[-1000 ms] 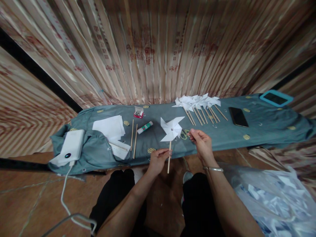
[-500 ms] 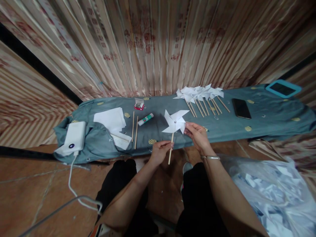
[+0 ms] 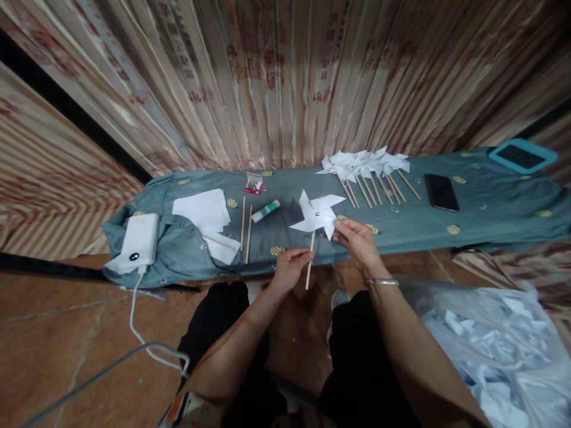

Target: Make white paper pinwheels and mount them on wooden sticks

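A white paper pinwheel on a wooden stick is held up over the front edge of the cloth-covered table. My left hand pinches the stick below the paper blades. At the right side, my right hand has its fingers closed on the edge of one blade. A small metallic pin shows at the pinwheel's centre. Behind it, a row of finished-looking paper pinwheels lies overlapping, sticks toward me. Left of my hands are two loose wooden sticks and a glue stick.
On the table lie a small red box of pins, white paper sheets, a white power bank with a cable, a black phone and a blue-framed device. A plastic bag of paper pieces stands at lower right.
The pinwheel's blades have turned slightly on the stick. Both hands keep their grip on it. The view has shifted a little.
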Available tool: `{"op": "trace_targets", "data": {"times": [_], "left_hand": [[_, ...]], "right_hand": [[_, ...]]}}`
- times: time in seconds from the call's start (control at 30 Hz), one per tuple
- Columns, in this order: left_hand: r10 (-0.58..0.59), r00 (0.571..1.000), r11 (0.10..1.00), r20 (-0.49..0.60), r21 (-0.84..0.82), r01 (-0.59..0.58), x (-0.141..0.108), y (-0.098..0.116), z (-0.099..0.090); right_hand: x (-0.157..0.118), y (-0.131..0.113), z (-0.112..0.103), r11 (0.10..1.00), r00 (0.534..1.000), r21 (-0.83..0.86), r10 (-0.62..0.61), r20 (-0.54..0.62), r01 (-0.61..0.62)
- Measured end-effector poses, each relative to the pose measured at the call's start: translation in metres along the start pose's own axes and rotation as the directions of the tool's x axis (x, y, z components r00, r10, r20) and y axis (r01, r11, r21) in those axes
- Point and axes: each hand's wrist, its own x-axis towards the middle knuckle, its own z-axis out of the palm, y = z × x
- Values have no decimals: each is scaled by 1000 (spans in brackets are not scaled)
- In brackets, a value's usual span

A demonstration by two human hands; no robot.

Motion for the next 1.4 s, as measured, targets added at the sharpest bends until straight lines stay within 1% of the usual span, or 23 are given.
{"op": "trace_targets", "data": {"times": [0.33, 0.57, 0.77, 1.03, 1.2, 1.3, 1.4], "left_hand": [[36, 999, 999, 11, 29, -36, 0, 3, -1], [51, 999, 998, -3, 26, -51, 1, 2, -2], [42, 999, 999, -8, 13, -42, 1, 2, -3], [45, 999, 999, 2, 0, -45, 2, 4, -2], [59, 998, 997, 14, 47, -59, 0, 5, -3], [37, 999, 997, 34, 61, -39, 0, 3, -3], [8, 999, 998, 54, 64, -11, 0, -1, -3]], "right_hand": [[-2, 2, 4, 999, 999, -27, 23, 42, -21], [-4, 2, 7, 999, 997, -29, 41, 59, -39], [-8, 3, 11, 999, 995, -40, 13, 103, -9], [-9, 4, 11, 999, 993, -42, 3, 121, 2], [-7, 2, 11, 1000, 995, -10, 26, 95, -25], [-5, 1, 9, 998, 997, 43, 33, 74, -36], [-3, 0, 6, 996, 998, 82, 17, 66, -22]]}}
